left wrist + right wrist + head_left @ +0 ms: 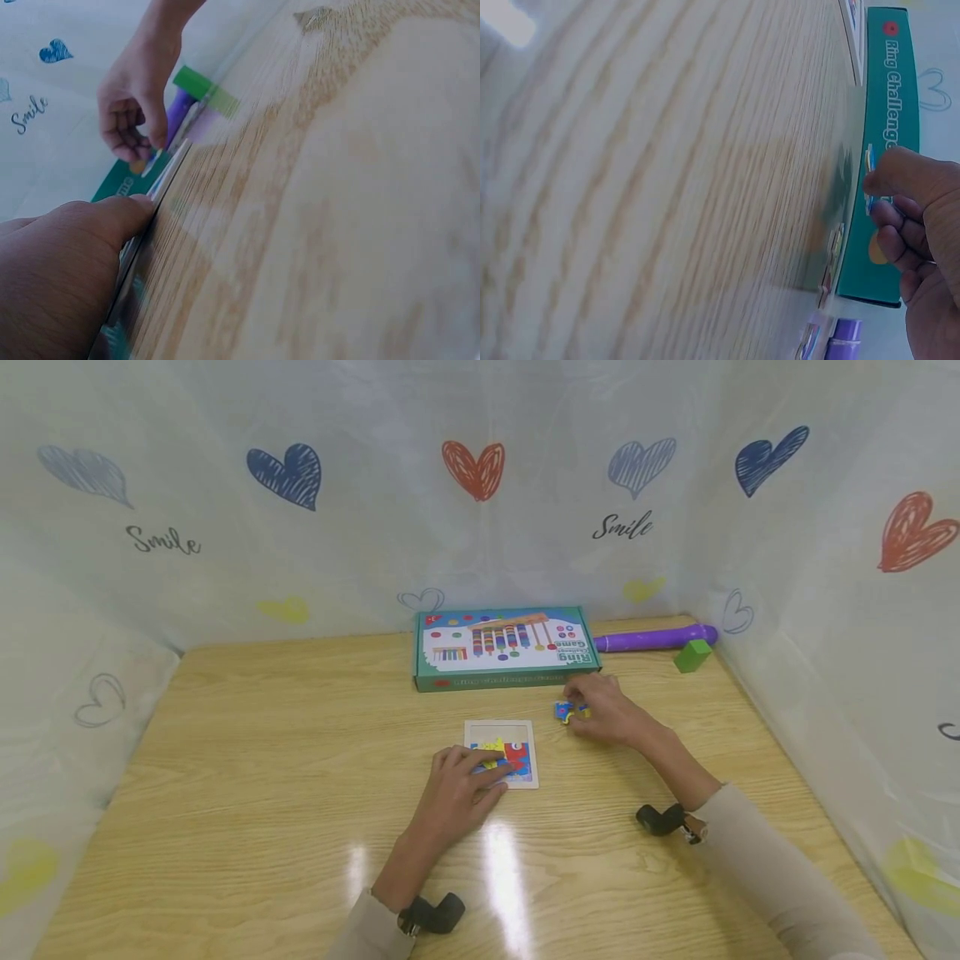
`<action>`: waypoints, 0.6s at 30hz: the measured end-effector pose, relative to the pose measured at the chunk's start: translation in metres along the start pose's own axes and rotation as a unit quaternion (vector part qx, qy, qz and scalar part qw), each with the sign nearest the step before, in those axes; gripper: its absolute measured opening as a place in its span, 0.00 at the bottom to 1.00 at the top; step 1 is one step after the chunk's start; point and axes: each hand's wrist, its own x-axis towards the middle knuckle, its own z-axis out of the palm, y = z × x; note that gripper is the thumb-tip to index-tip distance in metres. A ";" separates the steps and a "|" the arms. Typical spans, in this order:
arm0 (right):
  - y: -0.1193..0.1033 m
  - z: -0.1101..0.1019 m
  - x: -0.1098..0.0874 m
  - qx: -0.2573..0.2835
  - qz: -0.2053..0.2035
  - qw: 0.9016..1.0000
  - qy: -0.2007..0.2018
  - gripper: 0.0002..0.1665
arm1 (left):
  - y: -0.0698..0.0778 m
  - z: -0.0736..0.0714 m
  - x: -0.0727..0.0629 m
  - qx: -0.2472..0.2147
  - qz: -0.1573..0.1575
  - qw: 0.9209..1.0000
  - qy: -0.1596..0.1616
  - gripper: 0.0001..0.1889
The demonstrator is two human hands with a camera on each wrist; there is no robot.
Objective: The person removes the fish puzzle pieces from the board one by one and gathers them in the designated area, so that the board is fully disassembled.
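A small square puzzle board [536, 756] with a pale frame lies on the table, holding yellow, red and blue pieces; its upper part shows bare backing. My left hand [459, 789] rests over the board's lower left, fingers extended across the pieces. Beyond the board to the right, my right hand [603, 712] pinches a thin puzzle piece [869, 176] between thumb and fingers, lifted off the table in the right wrist view. In the head view, a blue puzzle piece [562, 711] with a pink spot shows at its fingertips. Another thin puzzle piece [831, 264] lies on the table below this hand.
A green Ring Challenge Game box [491, 681] lies at the back of the table, just beyond my right hand. To its right are a purple stick [652, 639] and a green block [692, 656]. A heart-printed curtain [375, 527] surrounds the table [285, 760].
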 end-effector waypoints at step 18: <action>0.007 0.000 0.002 -0.013 -0.004 1.000 -0.005 0.22 | -0.001 0.001 0.000 0.001 0.000 1.000 -0.001 0.13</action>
